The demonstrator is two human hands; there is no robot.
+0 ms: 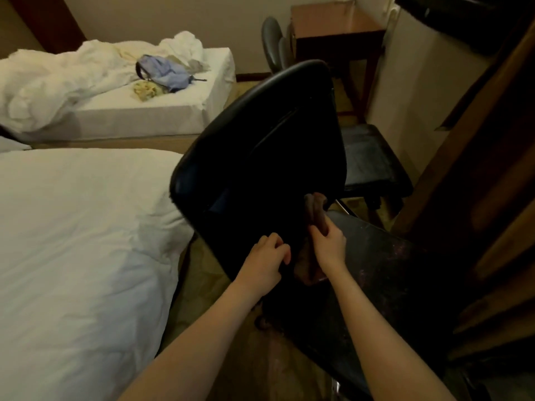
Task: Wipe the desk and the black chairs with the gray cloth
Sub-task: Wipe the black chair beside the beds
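The gray cloth [315,211] is hanging bunched in a long fold at about 5 o'clock from the middle of the view, lying against the lower edge of the backrest of the black chair [260,146] and looking brownish in the dim light. The right hand [330,244] is pinching it partway along, thumb and fingers closing round the fold, with 1 end sticking up above the hand and the other drooping below the wrist. The left hand [266,259], just beside it at 6 o'clock, is curling its fingers over the backrest's edge and gripping it. The chair's backrest is tipping toward 11 o'clock, and its seat [399,270], speckled with pale marks, is lying at 4 o'clock. A 2nd black chair [373,160] is standing at 3 o'clock, well apart from both hands. At 1 o'clock a small wooden table [333,27] is sitting in the corner, with a gray chair [272,39] just beside it at 12 o'clock. The near bed [72,241] is filling 8 o'clock; the far bed [173,111], at 10 o'clock, is carrying rumpled bedding and a blue bundle [166,70].
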